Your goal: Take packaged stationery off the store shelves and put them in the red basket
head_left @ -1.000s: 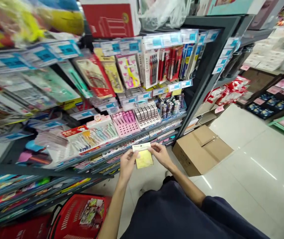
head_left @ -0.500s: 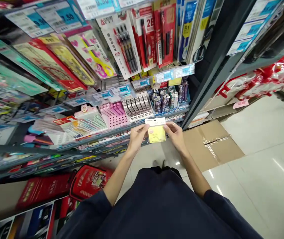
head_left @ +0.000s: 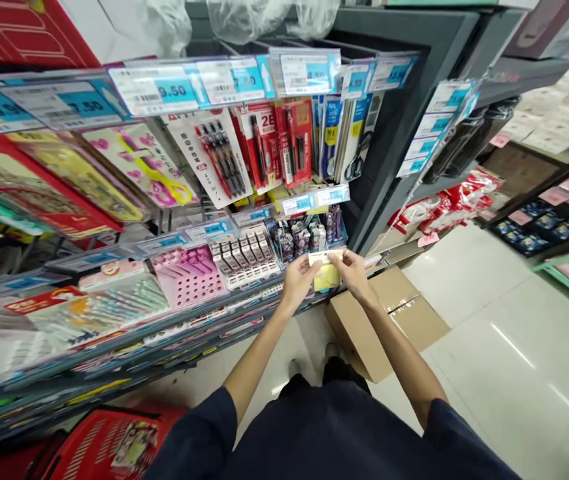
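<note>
Yellow sticky-note pack (head_left: 327, 277) — light, floppy, best held by stiffer card header; left hand (head_left: 297, 283) & right hand (head_left: 354, 272) both pinching it.

The paper packet (head_left: 326, 272) is pale yellow under a white header, beside a pink perforated stand (head_left: 188, 276).

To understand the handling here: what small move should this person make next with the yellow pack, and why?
Probably ease the right hand back a little from the yellow note pack, so more of its face shows. Both it and the left hand pinch the pack at its white top card, and their fingers cover part of it.
</note>
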`<act>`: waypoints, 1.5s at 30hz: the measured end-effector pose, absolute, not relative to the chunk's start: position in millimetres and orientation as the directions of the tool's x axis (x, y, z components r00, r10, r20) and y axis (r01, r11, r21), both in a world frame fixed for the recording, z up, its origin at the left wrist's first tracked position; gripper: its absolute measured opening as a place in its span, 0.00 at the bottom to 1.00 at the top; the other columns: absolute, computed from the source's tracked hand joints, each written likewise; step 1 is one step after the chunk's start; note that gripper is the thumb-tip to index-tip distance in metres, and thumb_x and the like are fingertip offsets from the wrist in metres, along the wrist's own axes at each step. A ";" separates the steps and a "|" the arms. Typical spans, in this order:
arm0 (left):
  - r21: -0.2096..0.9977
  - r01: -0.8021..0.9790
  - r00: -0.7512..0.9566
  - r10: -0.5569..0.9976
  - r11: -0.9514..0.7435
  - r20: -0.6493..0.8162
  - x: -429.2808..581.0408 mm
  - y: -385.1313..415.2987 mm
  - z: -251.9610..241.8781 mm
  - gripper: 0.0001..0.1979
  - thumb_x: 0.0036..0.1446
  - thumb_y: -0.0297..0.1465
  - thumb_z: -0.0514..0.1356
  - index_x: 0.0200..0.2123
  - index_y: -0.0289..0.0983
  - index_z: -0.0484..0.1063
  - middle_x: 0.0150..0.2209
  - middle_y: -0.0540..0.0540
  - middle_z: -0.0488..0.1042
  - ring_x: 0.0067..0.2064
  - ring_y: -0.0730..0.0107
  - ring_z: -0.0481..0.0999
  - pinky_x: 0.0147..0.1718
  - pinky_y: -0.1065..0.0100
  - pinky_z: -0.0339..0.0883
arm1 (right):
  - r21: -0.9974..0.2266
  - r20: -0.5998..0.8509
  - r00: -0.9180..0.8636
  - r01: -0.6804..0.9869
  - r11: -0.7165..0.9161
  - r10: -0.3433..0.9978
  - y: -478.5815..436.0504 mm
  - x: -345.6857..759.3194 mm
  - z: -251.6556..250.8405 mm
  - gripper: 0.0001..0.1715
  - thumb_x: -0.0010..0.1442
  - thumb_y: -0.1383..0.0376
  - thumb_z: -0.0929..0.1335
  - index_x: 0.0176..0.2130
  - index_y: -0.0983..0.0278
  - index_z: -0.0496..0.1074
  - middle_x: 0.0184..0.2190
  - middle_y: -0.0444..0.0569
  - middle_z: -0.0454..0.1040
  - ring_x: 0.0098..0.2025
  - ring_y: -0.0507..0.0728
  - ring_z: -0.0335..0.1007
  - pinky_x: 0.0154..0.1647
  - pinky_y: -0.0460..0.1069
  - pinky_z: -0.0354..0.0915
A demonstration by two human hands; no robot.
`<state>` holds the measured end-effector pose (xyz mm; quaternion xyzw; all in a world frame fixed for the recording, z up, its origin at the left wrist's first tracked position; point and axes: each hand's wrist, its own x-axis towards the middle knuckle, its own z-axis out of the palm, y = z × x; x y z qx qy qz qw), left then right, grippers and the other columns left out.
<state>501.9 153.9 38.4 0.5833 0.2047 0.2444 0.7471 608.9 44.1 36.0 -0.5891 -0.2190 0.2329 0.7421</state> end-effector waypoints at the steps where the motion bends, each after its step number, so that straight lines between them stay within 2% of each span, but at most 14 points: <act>1: 0.972 -0.139 0.791 0.611 0.188 -0.005 520.4 157.4 39.6 0.24 0.48 0.44 0.73 0.42 0.33 0.80 0.41 0.41 0.83 0.38 0.62 0.82 0.37 0.65 0.76 | -0.974 0.063 0.785 -0.087 0.210 0.616 50.1 627.4 35.8 0.25 0.49 0.48 0.78 0.35 0.65 0.76 0.30 0.45 0.79 0.30 0.52 0.72 0.35 0.48 0.70; 5: 0.980 -0.165 0.699 0.714 0.112 0.037 590.6 175.9 40.7 0.22 0.48 0.44 0.72 0.40 0.31 0.80 0.37 0.42 0.83 0.36 0.62 0.82 0.36 0.66 0.76 | -0.963 0.100 0.735 -0.099 0.251 0.671 81.4 697.7 33.1 0.24 0.50 0.49 0.77 0.36 0.66 0.77 0.30 0.44 0.79 0.29 0.52 0.71 0.33 0.47 0.70; 8: 0.972 -0.224 0.615 0.783 0.065 0.089 631.3 189.3 38.9 0.21 0.48 0.42 0.72 0.39 0.32 0.80 0.39 0.42 0.83 0.39 0.62 0.82 0.40 0.65 0.75 | -0.951 0.151 0.706 -0.088 0.297 0.692 107.9 739.1 29.9 0.23 0.50 0.51 0.77 0.37 0.66 0.77 0.29 0.44 0.79 0.29 0.52 0.71 0.32 0.47 0.69; 13: 0.955 -0.296 0.471 0.866 -0.027 0.170 666.0 203.7 39.5 0.19 0.48 0.42 0.72 0.39 0.33 0.80 0.37 0.42 0.83 0.44 0.58 0.82 0.48 0.60 0.74 | -0.945 0.250 0.726 0.039 0.324 0.640 143.5 770.5 24.5 0.18 0.52 0.53 0.75 0.32 0.66 0.78 0.27 0.45 0.78 0.30 0.54 0.71 0.32 0.47 0.68; 17: 0.939 -0.310 0.330 0.909 -0.149 0.254 674.7 207.2 40.5 0.20 0.50 0.40 0.71 0.44 0.36 0.79 0.38 0.44 0.83 0.51 0.56 0.80 0.57 0.57 0.69 | -0.921 0.350 0.724 0.149 0.361 0.594 158.0 770.9 16.3 0.11 0.56 0.58 0.71 0.33 0.65 0.78 0.31 0.46 0.79 0.34 0.56 0.73 0.39 0.50 0.70; 24: 0.934 -0.263 0.254 0.916 -0.243 0.310 685.1 211.9 43.9 0.17 0.52 0.35 0.69 0.46 0.37 0.78 0.37 0.44 0.82 0.52 0.53 0.79 0.56 0.54 0.71 | -0.882 0.455 0.762 0.318 0.347 0.461 166.7 773.4 13.1 0.05 0.54 0.65 0.68 0.31 0.63 0.75 0.27 0.43 0.75 0.30 0.53 0.68 0.36 0.47 0.67; 27: 0.930 -0.245 0.234 0.914 -0.275 0.332 689.8 215.1 42.1 0.16 0.52 0.35 0.68 0.45 0.38 0.77 0.39 0.45 0.82 0.51 0.57 0.79 0.56 0.56 0.70 | -0.869 0.479 0.760 0.342 0.356 0.439 165.8 775.0 22.3 0.06 0.53 0.67 0.67 0.32 0.62 0.75 0.30 0.44 0.76 0.32 0.54 0.70 0.38 0.48 0.69; 31: 0.918 -0.223 0.188 0.909 -0.329 0.372 694.4 216.9 38.5 0.13 0.53 0.34 0.68 0.42 0.38 0.77 0.41 0.44 0.81 0.49 0.60 0.78 0.57 0.58 0.69 | -0.831 0.523 0.726 0.318 0.457 0.446 166.8 777.3 34.7 0.13 0.50 0.70 0.67 0.37 0.61 0.78 0.35 0.46 0.79 0.38 0.57 0.75 0.43 0.50 0.71; 33: 0.917 -0.219 0.185 0.909 -0.333 0.374 695.4 216.7 38.9 0.13 0.54 0.35 0.67 0.43 0.38 0.76 0.41 0.44 0.80 0.48 0.60 0.77 0.57 0.58 0.68 | -0.809 0.557 0.700 0.333 0.484 0.448 168.1 778.8 37.9 0.13 0.51 0.71 0.68 0.37 0.61 0.78 0.35 0.47 0.80 0.39 0.57 0.75 0.45 0.51 0.71; 40: 0.918 -0.184 0.178 0.907 -0.350 0.381 695.6 214.7 41.5 0.12 0.56 0.36 0.67 0.42 0.38 0.77 0.38 0.46 0.80 0.46 0.62 0.79 0.53 0.61 0.70 | -0.830 0.528 0.692 0.299 0.471 0.492 166.1 779.6 42.2 0.10 0.53 0.70 0.69 0.36 0.62 0.79 0.36 0.47 0.81 0.40 0.57 0.76 0.46 0.51 0.72; 45: 0.916 -0.200 0.138 0.916 -0.348 0.378 699.6 210.5 42.9 0.14 0.59 0.38 0.66 0.45 0.38 0.76 0.40 0.45 0.80 0.47 0.63 0.79 0.53 0.61 0.70 | -0.891 0.422 0.725 0.220 0.398 0.544 166.1 777.3 53.7 0.07 0.60 0.64 0.70 0.35 0.63 0.79 0.31 0.46 0.80 0.35 0.54 0.74 0.40 0.48 0.70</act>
